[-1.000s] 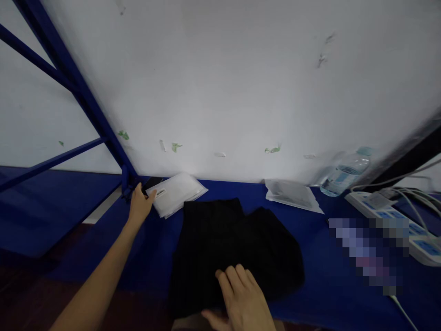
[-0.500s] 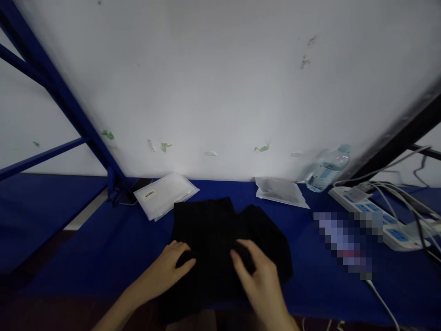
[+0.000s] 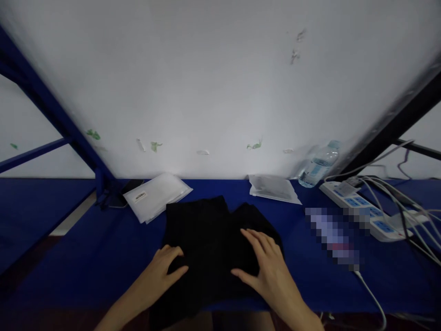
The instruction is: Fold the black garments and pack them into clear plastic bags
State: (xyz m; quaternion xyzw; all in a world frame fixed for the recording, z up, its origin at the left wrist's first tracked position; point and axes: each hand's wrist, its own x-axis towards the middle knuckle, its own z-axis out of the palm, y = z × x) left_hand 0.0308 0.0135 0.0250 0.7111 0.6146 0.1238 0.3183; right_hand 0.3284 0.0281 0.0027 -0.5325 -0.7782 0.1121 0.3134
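— Fingers first: what are they doing?
— Both sets lie spread and flat, gripping nothing. The left hand (image 3: 161, 271) presses on the near left part of the black cloth (image 3: 210, 239); the right hand (image 3: 267, 269) rests palm down on its right part, thumb out to the side.

— Where is the cloth?
— On the blue table (image 3: 103, 257), in the middle, its near edge hanging over the table's front. It looks folded, with two lobes at the far side.

— What lies around it?
— A white bag (image 3: 156, 196) with a small label sits just beyond its far left corner, touching or nearly so; I cannot tell which. A second clear bag (image 3: 274, 188) lies beyond it to the right, near the wall (image 3: 220, 82). Further right a water bottle (image 3: 319, 163) leans at the wall, then a power strip (image 3: 365, 209) with white cables (image 3: 396, 188).

— And on the left?
— A blue frame (image 3: 51, 110) slants up from the table's far left corner.
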